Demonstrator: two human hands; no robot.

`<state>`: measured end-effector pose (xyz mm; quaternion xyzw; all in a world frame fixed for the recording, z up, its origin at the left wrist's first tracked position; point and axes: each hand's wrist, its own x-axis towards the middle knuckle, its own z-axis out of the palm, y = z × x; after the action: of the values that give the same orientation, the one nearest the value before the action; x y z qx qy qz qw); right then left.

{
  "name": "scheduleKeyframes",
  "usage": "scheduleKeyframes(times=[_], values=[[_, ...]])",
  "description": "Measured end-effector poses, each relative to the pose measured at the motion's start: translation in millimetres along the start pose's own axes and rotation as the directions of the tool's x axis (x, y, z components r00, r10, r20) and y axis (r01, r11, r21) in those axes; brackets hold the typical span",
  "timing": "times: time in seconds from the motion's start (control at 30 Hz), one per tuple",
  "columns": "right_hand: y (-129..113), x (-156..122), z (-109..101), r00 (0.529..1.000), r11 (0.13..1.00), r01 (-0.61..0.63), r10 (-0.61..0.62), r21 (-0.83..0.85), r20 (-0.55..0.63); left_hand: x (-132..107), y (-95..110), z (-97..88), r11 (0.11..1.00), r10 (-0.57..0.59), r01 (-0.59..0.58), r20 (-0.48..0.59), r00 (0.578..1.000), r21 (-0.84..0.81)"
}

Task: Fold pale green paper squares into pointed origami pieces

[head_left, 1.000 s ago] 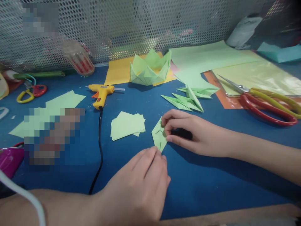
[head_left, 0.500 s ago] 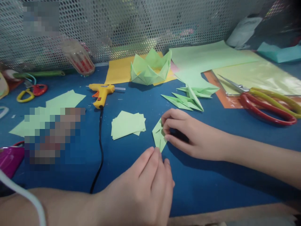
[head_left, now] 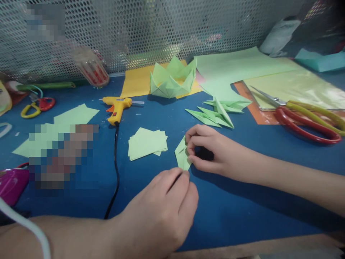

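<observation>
A small folded piece of light green paper (head_left: 181,154) lies flat on the blue table. My right hand (head_left: 212,149) pinches its right edge with bent fingers and thumb. At its near corner, the curled fingers of my left hand (head_left: 164,208) grip the paper; that fingertip area is partly hidden. Just left of the paper is a loose stack of pale green paper pieces (head_left: 147,143). Beyond my right hand sit several pointed folded green paper pieces (head_left: 215,114). Farther back, a green folded paper crown shape (head_left: 172,84) stands on yellow paper.
A yellow glue gun (head_left: 116,108) with a black cord lies left of centre. Large red-and-yellow-handled scissors (head_left: 307,124) rest at right on plastic-wrapped paper (head_left: 291,86). Smaller scissors (head_left: 37,108) and a jar (head_left: 91,68) are at left. A metal mesh wall (head_left: 161,32) runs behind.
The fingers of my left hand have curled in more and closed at the paper's near corner. My right hand keeps nearly the same place on the right edge.
</observation>
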<state>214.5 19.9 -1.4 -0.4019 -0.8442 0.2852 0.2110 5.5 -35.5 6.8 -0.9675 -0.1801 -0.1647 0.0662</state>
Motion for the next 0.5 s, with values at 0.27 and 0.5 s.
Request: scheduleKeyframes(times=[0.27,0.5], values=[[-1.1,1.5,-1.7,1.000,1.000,-0.013,0.013,0.002,0.026,-0.6,2.7,4.2,0.997,-0.076,0.073,-0.085,0.993,-0.035],[-2.0,0.2,0.1,1.000,1.000,-0.004,0.003,-0.026,-0.010,-1.5,2.1,0.4,0.994,0.057,-0.046,-0.108,0.993,0.099]])
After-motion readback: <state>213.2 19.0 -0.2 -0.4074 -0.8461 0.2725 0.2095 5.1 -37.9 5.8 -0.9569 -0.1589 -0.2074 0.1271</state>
